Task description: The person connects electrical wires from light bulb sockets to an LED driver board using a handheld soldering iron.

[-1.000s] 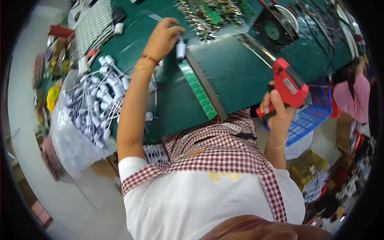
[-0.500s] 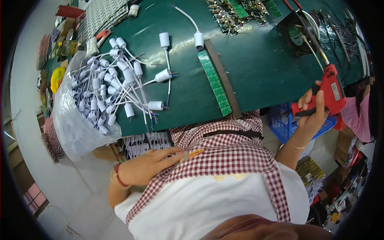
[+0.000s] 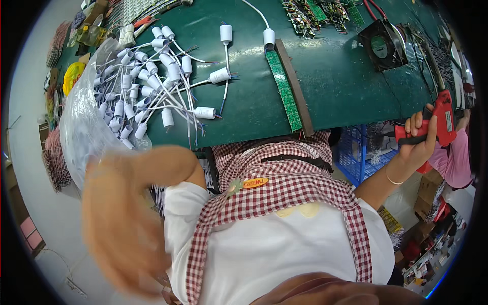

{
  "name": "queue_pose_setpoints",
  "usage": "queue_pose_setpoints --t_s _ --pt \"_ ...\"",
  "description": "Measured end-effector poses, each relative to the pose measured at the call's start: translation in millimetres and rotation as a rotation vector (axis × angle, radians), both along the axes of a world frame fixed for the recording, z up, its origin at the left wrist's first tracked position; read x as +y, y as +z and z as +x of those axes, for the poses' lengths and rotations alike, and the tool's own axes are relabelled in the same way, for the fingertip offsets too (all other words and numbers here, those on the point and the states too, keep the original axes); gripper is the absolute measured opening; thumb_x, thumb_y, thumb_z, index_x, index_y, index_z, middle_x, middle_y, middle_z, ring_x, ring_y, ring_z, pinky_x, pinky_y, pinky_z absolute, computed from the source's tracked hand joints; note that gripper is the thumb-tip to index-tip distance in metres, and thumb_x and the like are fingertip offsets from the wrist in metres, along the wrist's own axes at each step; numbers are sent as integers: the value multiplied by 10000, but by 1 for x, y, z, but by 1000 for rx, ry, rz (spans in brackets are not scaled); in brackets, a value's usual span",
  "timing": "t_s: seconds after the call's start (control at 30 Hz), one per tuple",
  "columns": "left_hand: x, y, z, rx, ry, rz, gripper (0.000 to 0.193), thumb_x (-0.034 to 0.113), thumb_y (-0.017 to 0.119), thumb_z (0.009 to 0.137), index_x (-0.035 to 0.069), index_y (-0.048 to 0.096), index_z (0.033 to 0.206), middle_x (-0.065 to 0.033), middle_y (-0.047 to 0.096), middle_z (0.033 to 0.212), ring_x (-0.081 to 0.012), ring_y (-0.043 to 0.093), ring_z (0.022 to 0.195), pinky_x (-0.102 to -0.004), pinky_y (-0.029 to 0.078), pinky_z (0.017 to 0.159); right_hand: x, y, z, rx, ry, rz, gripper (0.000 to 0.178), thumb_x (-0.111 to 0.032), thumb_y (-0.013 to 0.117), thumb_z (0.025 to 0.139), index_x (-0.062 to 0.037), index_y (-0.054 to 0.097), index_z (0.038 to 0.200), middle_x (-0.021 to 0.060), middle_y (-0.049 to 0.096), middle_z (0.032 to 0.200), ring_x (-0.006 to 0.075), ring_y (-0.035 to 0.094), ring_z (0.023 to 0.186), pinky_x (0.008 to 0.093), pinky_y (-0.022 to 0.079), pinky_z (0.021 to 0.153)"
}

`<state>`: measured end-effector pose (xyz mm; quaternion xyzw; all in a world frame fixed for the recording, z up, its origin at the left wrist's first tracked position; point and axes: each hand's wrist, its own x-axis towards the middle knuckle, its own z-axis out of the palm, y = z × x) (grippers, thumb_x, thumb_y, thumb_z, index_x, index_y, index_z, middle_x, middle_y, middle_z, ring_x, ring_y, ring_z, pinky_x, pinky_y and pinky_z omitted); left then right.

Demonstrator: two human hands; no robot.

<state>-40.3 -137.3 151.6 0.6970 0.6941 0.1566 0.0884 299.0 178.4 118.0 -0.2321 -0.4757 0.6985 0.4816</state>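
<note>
My right hand point(image 3: 418, 136), at the right beyond the table's front edge, is closed round the handle of a red soldering gun point(image 3: 446, 119), its tip pointing up and away. My left hand point(image 3: 124, 239) is raised close in front of my left shoulder, and its fingers are smeared by motion. On the green table point(image 3: 340, 96) lies a narrow green circuit board strip point(image 3: 284, 94) against a brown bar point(image 3: 296, 86). A white lamp socket point(image 3: 269, 38) with a white cable sits at the strip's far end. Neither hand touches these.
Many white wired sockets point(image 3: 174, 72) spill from a clear plastic bag point(image 3: 84, 122) at the left. A black fan point(image 3: 382, 46) stands at the back right, with assembled circuit boards point(image 3: 310, 18) further left. Below the table is a blue crate point(image 3: 352, 157). Someone in pink point(image 3: 452, 157) is at the right.
My left hand has left the apron front and swung up and back towards my left shoulder. My right hand has shifted slightly right with the soldering gun. The whole view has tilted.
</note>
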Motion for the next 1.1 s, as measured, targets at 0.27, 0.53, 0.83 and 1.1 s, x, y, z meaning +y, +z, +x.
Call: queue_pose_setpoints --t_s 0.27,0.53,0.83,1.1 --pt "165 -173 -83 203 739 -85 504 498 503 861 11 550 981 -234 625 883 -410 609 831 -508 474 695 -11 -5 31 22 -109 35 299 -181 442 955 25 454 1172 76 474 695 109 422 554 255 358 531" --pt "167 -61 2 -956 240 124 217 179 415 933 26 511 1054 -7 527 765 -39 451 624 -183 362 541 -30 -18 -10 -41 -123 -120 291 -140 512 919 28 477 1155 74 500 710 103 433 542 246 371 499" --pt "161 -55 66 -999 39 16 129 133 489 877 35 573 880 1 455 535 -39 390 487 -248 316 451 -66 -19 -109 -243 85 -12 368 -17 630 811 44 500 1150 158 643 955 196 633 805 313 518 723" --pt "156 -60 72 -1242 111 -275 158 160 514 863 9 561 868 -60 503 563 -71 482 503 -243 370 468 -81 -34 -112 -356 177 124 244 -30 704 782 2 581 991 51 638 883 90 598 788 226 487 706"
